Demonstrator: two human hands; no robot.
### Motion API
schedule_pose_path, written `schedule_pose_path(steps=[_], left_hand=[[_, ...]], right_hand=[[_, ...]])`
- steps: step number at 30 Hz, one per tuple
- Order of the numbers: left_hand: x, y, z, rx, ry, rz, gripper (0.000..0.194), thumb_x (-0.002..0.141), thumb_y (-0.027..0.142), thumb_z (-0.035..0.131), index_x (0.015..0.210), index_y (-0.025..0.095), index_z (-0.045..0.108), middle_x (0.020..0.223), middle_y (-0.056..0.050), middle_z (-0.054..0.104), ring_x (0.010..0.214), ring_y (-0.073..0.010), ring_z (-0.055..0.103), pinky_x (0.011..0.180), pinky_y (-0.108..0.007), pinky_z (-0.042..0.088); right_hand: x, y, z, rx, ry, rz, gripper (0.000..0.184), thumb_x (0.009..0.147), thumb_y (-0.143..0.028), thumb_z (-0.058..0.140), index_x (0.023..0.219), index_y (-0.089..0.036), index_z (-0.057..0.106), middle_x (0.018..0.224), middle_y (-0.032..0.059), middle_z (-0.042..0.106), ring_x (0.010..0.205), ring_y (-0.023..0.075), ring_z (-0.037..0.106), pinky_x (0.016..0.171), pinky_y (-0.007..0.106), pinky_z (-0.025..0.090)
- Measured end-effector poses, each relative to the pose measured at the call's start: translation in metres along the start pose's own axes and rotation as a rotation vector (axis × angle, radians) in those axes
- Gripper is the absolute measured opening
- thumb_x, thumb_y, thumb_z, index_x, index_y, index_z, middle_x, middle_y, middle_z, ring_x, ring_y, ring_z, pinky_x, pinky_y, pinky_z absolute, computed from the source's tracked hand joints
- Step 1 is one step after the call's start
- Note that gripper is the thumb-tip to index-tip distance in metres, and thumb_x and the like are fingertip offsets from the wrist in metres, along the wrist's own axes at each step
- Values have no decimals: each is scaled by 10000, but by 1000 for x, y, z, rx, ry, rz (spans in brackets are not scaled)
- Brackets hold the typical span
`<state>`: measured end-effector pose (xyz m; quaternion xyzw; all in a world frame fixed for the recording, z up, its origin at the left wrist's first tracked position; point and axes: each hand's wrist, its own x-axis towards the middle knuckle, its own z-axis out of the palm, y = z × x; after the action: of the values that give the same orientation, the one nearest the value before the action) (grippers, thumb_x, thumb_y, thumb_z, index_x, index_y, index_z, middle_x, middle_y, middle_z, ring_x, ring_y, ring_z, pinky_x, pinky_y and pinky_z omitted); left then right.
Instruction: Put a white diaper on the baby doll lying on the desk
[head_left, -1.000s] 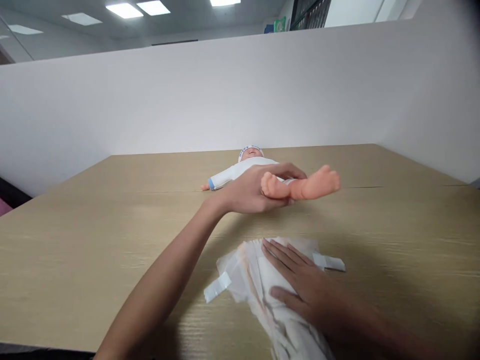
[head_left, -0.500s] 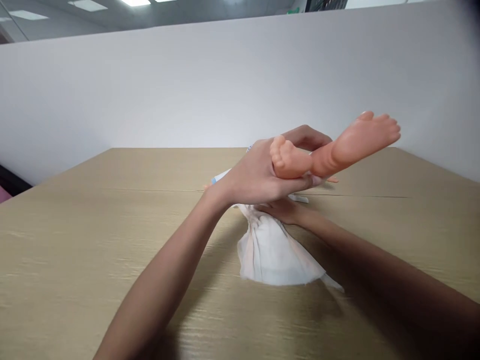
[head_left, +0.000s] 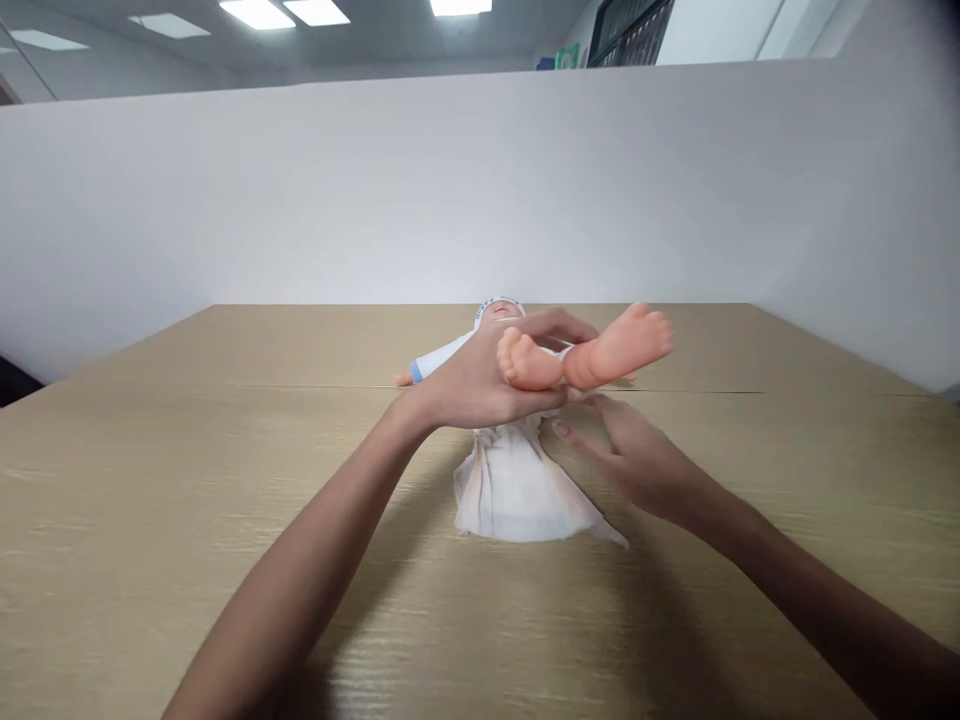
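A baby doll [head_left: 624, 347] lies on its back on the table, its head away from me, wearing a white cap and a white top with blue cuffs. My left hand [head_left: 487, 372] is closed around the doll's legs and holds both feet raised towards me. Beneath the raised legs a white diaper [head_left: 525, 490] is spread, its wide end pointing at me and its far part hidden under the doll. To the right of the diaper is my right hand [head_left: 645, 455], fingers apart and holding nothing, its fingertips close to the doll's underside.
The wood-grain table [head_left: 225, 480] has a thin seam running across it. A pale partition wall [head_left: 375, 190] rises behind its far edge and along both sides. Over the wall show ceiling lights and a dark rack.
My right hand has drawn back to the right from beneath the doll. The raised feet sit lower and further left in view, and the doll's capped head now shows.
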<state>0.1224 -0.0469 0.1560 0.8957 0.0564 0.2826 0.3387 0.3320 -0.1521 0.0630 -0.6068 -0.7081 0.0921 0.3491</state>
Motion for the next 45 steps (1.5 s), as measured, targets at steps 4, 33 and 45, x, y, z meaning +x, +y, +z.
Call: schedule_pose_path(steps=[4,33,45], left_hand=[[-6,1,11,22,-28,-42,397,905,185,759,1296,189,691,1370,-78,733,1225,-224,711,1058,-363,570],[-150,-53,17,428,-299,-93,602,1016,38,584,1550,314,582,1669,-37,542,1635,-265,383,1304,-534,467],[-135,-25,36,382,-160,-359,356,1094,421,556,1412,290,648,1444,-68,684,1471,-323,535,1188,-534,528]], right_hand=[[-8,-15,-12,85,172,-56,415,1064,-430,649,1414,-210,612,1407,116,674,1357,333,620,1156,528,535],[-48,98,6,-301,-109,-665,433,1090,-129,504,1429,-335,676,1524,77,611,1452,296,554,1100,470,534],[-47,78,-14,-65,-263,-389,368,1104,-170,449,1229,-331,757,1503,18,640,1373,214,639,1126,422,574]])
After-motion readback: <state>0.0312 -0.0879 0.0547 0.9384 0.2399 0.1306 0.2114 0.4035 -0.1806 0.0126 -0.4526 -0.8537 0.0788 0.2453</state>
